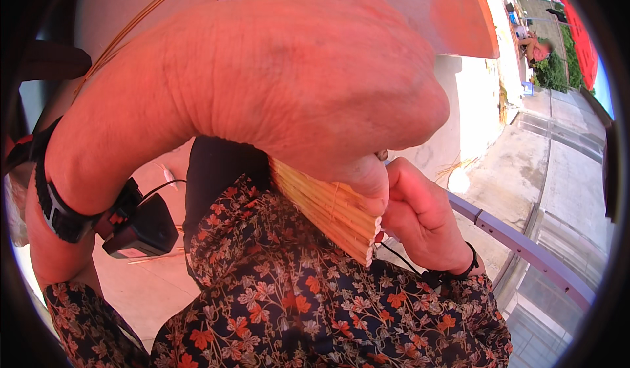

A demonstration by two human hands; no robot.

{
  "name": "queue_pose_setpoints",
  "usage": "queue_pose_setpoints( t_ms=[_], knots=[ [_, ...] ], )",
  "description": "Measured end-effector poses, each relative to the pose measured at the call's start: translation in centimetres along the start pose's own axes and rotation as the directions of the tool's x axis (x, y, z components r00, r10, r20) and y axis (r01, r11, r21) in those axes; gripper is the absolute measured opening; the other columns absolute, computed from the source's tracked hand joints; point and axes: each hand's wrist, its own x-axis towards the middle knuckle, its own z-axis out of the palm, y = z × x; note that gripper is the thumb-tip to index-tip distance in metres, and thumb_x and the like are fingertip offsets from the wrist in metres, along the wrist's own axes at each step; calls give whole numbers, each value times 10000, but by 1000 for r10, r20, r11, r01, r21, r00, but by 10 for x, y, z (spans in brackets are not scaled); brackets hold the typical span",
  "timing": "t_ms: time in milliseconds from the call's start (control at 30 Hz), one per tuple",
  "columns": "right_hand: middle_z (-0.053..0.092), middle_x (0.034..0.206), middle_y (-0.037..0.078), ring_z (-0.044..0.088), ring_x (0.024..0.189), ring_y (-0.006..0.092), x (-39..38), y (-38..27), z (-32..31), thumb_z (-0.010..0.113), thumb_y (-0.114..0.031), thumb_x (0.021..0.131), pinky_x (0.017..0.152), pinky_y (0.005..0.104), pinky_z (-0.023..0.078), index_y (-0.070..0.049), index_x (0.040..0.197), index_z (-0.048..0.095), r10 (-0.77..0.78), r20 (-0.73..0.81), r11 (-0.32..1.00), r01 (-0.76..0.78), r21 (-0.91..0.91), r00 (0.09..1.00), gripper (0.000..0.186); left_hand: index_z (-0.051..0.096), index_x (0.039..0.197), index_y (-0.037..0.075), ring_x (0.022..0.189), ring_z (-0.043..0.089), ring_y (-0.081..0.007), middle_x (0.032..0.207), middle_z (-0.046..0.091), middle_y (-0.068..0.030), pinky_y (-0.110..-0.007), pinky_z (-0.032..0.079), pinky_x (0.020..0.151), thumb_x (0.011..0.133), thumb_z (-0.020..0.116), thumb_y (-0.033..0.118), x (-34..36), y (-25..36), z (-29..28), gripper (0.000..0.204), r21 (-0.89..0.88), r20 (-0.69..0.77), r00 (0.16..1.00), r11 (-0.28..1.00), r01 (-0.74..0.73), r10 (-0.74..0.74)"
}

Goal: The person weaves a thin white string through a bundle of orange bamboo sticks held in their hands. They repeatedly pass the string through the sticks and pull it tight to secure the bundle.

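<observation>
My left hand [315, 86] is large in the middle of the view, back upward, its fingers curled over a fan-shaped bundle of pale straw stalks [318, 207]. Its thumb presses near the cut end of the stalks, and the bundle continues out past the knuckles at the top. My right hand [420, 217] is closed in a pinch just right of that cut end, touching or very near it; what lies between its fingers is mostly hidden, with a small red bit and a dark cord showing below. A black device [141, 227] is strapped at my left wrist. The bundle lies over my flower-patterned clothing.
Long loose stalks [131, 26] lie at the upper left on a pale surface. An orange-edged board [482, 26] is at the upper right. A metal rail [525, 250] runs along the right. A person [535, 49] is in the distance near a red canopy [581, 40].
</observation>
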Motion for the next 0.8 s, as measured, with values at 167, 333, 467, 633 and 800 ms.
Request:
queue_pose_setpoints(
  t_ms=[167, 333, 467, 633, 800],
  knots=[
    [608, 848, 34, 565, 686, 81, 3, -3, -1, 522, -46, 1039, 609, 257, 479, -48, 1070, 517, -8, 29, 1000, 8, -1, 1000, 31, 558, 577, 36, 651, 587, -313, 636, 515, -62, -444, 407, 570, 590, 820, 432, 2, -1, -6, 474, -1, 34, 999, 1000, 16, -16],
    [607, 861, 33, 560, 712, 76, 8, -2, -7, 536, -55, 1041, 617, 256, 479, -42, 1062, 519, -56, 57, 998, 57, -17, 997, 30, 574, 586, 35, 657, 592, -316, 641, 519, -65, -446, 411, 574, 592, 820, 425, 2, 4, -5, 461, 95, 6, 1000, 995, -6, 5],
    [596, 869, 33, 551, 741, 76, 7, -5, -7, 525, -63, 1048, 637, 248, 463, -42, 1108, 509, -6, 76, 1000, 5, 9, 997, 66, 580, 590, 40, 658, 594, -314, 645, 522, -65, -444, 414, 571, 592, 819, 425, 1, 4, -5, 454, 105, 16, 1000, 994, -7, 6],
    [578, 879, 30, 542, 761, 98, 13, -6, 3, 497, -119, 1067, 679, 237, 440, -40, 1295, 460, -17, 66, 973, 1, 230, 998, 245, 587, 605, 51, 670, 597, -297, 660, 534, -52, -429, 417, 568, 612, 809, 455, -6, 12, -6, 461, 98, 1, 999, 994, 51, -51],
    [612, 1131, 100, 586, 938, 120, 10, 7, 1, 509, -341, 1053, 818, 285, 506, 8, 1503, 329, -163, -83, 987, 161, -25, 983, 597, 636, 709, 78, 697, 586, -266, 702, 530, -25, -403, 413, 578, 713, 773, 517, -15, -6, -16, 460, 3, 172, 984, 999, 49, -49]
  ],
)
